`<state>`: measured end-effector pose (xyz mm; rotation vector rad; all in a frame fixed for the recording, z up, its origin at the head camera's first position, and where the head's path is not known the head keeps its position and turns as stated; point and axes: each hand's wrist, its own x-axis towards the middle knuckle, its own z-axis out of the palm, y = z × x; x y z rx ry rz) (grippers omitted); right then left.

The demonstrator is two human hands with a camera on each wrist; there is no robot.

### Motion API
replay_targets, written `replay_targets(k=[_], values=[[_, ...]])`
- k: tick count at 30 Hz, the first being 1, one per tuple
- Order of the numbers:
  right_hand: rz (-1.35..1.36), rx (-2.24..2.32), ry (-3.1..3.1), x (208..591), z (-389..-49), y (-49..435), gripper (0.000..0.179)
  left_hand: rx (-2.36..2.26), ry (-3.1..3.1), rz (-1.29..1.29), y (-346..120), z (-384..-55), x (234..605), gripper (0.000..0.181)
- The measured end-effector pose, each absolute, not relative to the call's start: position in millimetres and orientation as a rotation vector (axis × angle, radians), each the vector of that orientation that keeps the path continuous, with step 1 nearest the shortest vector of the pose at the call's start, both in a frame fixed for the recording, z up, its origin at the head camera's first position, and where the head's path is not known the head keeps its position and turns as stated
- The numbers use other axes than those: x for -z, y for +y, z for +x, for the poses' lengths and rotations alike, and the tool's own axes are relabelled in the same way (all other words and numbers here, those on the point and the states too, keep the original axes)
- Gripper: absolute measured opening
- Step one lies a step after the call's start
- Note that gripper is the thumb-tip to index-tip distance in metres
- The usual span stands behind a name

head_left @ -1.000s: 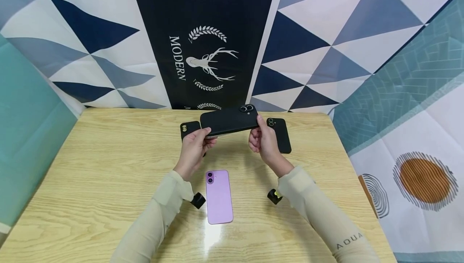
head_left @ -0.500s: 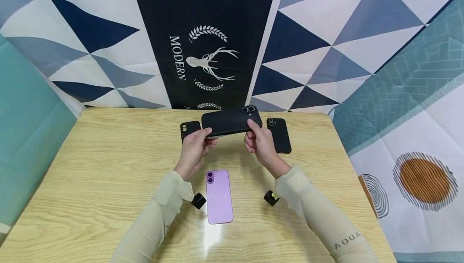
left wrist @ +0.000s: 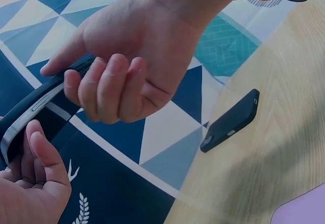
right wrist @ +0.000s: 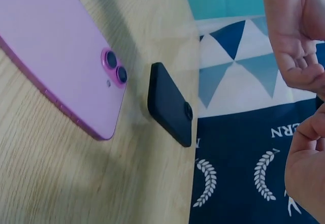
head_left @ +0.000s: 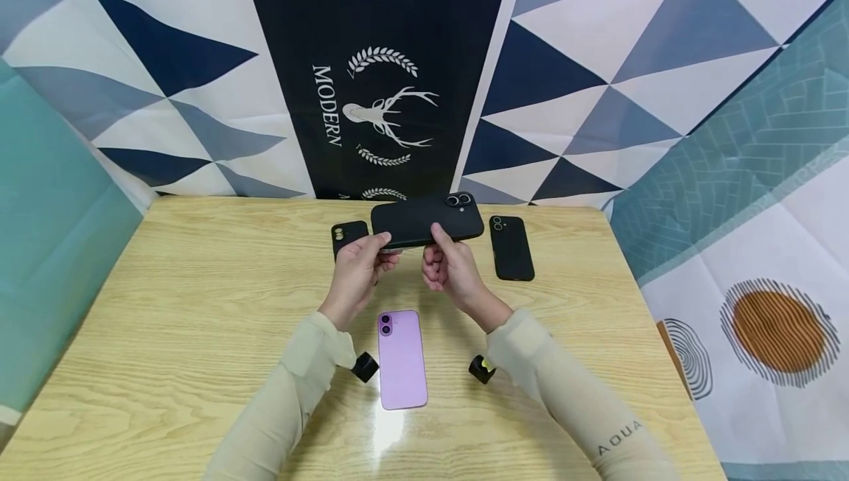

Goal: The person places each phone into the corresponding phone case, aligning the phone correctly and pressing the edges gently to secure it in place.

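Left wrist view alone shows the side button (left wrist: 41,103) on the black-cased phone (head_left: 419,219) both hands (head_left: 354,269) (head_left: 458,272) pinch.

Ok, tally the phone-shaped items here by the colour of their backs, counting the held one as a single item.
Black: 3 (held item, black item at left, black item at right)
Purple: 1 (purple phone)
Total: 4

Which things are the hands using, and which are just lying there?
In use:
black-cased phone, held by the left hand and right hand

Probably just lying on the table:
purple phone
right-side black case
left-side black case, partly hidden
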<state>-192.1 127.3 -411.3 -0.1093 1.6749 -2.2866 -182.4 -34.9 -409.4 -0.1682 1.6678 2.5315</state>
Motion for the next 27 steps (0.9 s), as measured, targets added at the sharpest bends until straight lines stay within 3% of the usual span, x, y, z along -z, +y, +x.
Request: replay_targets(k=[12,19,27], values=[[-0.134,2.364,1.714,411.2,-189.4,126.0,0.048,-2.519,1.629,-0.152,-31.4,-180.1,409.8,0.016],[-0.125,2.256,1.683,410.7,-188.3,123.5,0.054,-2.505,1.624,-0.106,-27.6,-179.6,409.1,0.017],[-0.135,2.266,1.713,410.5,-186.4,121.2,0.046,-2.443,1.608,-0.052,-26.5,-180.7,412.4,0.021]])
